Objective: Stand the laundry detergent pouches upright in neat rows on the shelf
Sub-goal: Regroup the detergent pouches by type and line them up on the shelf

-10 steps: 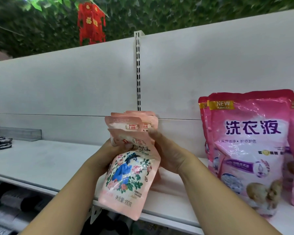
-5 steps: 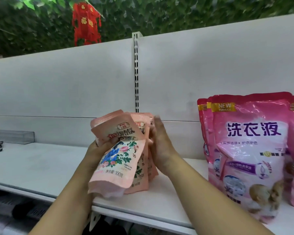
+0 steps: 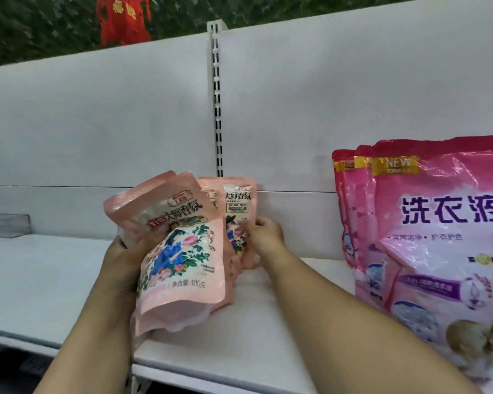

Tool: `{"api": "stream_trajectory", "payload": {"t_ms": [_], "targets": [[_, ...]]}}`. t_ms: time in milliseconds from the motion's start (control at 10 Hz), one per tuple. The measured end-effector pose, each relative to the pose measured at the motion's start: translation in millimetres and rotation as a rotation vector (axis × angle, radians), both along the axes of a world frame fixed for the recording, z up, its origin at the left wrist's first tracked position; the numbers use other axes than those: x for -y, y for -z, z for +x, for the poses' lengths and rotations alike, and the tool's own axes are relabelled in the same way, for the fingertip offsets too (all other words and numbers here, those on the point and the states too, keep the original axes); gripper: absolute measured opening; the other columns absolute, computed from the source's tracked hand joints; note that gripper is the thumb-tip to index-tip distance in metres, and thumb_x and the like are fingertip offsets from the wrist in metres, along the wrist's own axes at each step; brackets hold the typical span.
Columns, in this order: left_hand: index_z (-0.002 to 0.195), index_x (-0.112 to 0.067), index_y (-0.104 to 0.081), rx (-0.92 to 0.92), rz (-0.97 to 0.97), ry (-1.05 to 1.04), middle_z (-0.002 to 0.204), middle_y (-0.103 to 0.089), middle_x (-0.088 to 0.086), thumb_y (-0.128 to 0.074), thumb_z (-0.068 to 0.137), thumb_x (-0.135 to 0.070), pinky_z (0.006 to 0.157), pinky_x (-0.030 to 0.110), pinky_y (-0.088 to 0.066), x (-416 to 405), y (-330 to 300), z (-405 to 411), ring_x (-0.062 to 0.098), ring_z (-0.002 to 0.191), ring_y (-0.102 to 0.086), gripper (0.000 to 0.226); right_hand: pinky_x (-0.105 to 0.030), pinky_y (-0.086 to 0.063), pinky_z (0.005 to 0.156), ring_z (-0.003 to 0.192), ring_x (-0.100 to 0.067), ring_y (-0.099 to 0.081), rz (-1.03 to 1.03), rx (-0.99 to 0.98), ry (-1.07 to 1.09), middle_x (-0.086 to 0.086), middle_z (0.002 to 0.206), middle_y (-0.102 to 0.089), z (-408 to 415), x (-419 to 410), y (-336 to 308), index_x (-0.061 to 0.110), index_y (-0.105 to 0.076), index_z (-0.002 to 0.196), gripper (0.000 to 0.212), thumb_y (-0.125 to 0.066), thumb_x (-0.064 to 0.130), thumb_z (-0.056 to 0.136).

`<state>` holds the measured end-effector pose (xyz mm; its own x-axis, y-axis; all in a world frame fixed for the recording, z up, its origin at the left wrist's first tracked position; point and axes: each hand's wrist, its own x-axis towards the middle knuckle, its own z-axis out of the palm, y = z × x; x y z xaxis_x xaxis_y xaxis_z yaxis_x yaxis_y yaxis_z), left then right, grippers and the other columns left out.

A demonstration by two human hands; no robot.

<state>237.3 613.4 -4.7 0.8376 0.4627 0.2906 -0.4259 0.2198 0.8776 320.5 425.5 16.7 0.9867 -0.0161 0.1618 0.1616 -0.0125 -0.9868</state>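
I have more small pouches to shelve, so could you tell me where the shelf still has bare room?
The widest bare patch of the shelf runs from the left hand to the clear plastic divider. A narrower strip lies between the right hand and the large pink bags. The right end is crowded.

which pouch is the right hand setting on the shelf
Start at the slotted upright in the white back panel. Right below it, small peach pouches stand on the shelf. The right hand touches the rightmost pouch: upright against the back wall, not tilted like the left hand's.
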Motion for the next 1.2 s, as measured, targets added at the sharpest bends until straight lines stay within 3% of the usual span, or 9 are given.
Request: {"api": "stream_trajectory", "payload": {"t_ms": [100,200,300,500,700,800,900,1000,1200], "targets": [[0.076,-0.016,-0.048,0.040,0.060,0.001,0.036,-0.056,-0.013,-0.054,0.087,-0.011,0.030,0.011,-0.038,42.0,-21.8,-43.7,-0.001,0.032,-0.054,0.014,-0.033,-0.051,0.075,0.076,-0.023,-0.060,0.065,0.067,0.240,-0.003,0.081,-0.063,7.9,12.4,2.7,0.013,-0.066,0.087,0.013,-0.058,0.024,0.088],[0.079,-0.016,-0.054,0.076,0.028,0.091,0.047,-0.065,-0.001,-0.091,0.038,-0.035,0.032,0.019,-0.044,41.1,-23.1,-43.2,0.010,0.036,-0.060,0.058,-0.043,-0.043,0.095,0.091,-0.028,-0.060,0.082,-0.021,0.428,-0.002,0.091,-0.067,17.6,25.1,13.6,0.024,-0.064,0.086,0.022,-0.048,0.040,0.086],[0.083,-0.018,-0.056,0.070,-0.018,0.085,0.052,-0.067,0.002,-0.083,0.055,-0.028,0.032,0.025,-0.046,40.7,-22.4,-42.9,0.016,0.040,-0.062,0.040,-0.043,-0.029,0.102,0.110,-0.029,-0.050,0.051,-0.078,0.662,-0.004,0.113,-0.062,15.9,35.1,8.9,0.026,-0.061,0.106,0.027,-0.038,0.030,0.092],[0.085,-0.019,-0.058,0.064,-0.024,0.111,0.057,-0.069,0.004,-0.070,0.050,-0.024,0.035,0.028,-0.049,42.8,-22.9,-42.1,0.019,0.044,-0.065,0.037,-0.046,-0.026,0.107,0.124,-0.030,-0.041,0.053,-0.135,0.560,-0.009,0.134,-0.047,20.7,31.5,12.7,0.016,-0.039,0.129,0.066,-0.064,0.046,0.076],[0.084,-0.020,-0.060,0.091,0.008,0.141,0.063,-0.071,0.004,-0.084,0.031,-0.033,0.040,0.028,-0.051,40.0,-21.4,-40.9,0.019,0.051,-0.067,0.060,-0.047,-0.050,0.087,0.102,-0.031,-0.061,0.378,-0.051,0.626,-0.008,0.117,-0.060,27.8,35.4,17.6,0.014,-0.048,0.118,0.047,-0.069,0.024,0.078],[0.087,-0.018,-0.062,0.110,-0.016,0.172,0.070,-0.072,0.006,-0.081,0.041,-0.026,0.047,0.032,-0.054,39.0,-19.7,-39.1,0.022,0.059,-0.069,0.051,-0.043,-0.039,0.098,0.117,-0.031,-0.051,0.134,0.033,0.758,-0.011,0.127,-0.054,28.3,47.0,18.1,0.013,-0.048,0.124,0.048,-0.065,0.025,0.081],[0.089,-0.018,-0.062,0.128,-0.009,0.158,0.073,-0.073,0.004,-0.077,0.049,-0.022,0.051,0.031,-0.055,37.7,-19.0,-37.6,0.021,0.061,-0.070,0.043,-0.045,-0.013,0.112,0.138,-0.030,-0.021,-0.011,-0.010,0.719,-0.011,0.150,-0.024,23.9,51.1,16.3,0.014,-0.026,0.143,0.075,-0.064,0.036,0.082],[0.090,-0.018,-0.061,0.140,0.006,0.147,0.072,-0.073,0.002,-0.070,0.058,-0.016,0.054,0.030,-0.057,37.7,-19.9,-35.3,0.018,0.063,-0.070,0.033,-0.045,-0.008,0.115,0.141,-0.032,-0.009,-0.049,-0.094,0.637,-0.008,0.155,-0.008,22.1,45.6,18.4,0.012,-0.008,0.147,0.102,-0.070,0.046,0.073],[0.091,-0.019,-0.060,0.156,0.037,0.169,0.075,-0.073,0.001,-0.078,0.056,-0.010,0.053,0.027,-0.055,34.6,-17.7,-34.2,0.018,0.066,-0.070,0.041,-0.042,-0.030,0.106,0.134,-0.031,-0.033,-0.104,-0.053,0.725,-0.009,0.150,-0.028,20.5,60.3,22.3,0.017,-0.010,0.146,0.090,-0.069,0.025,0.079]]}}
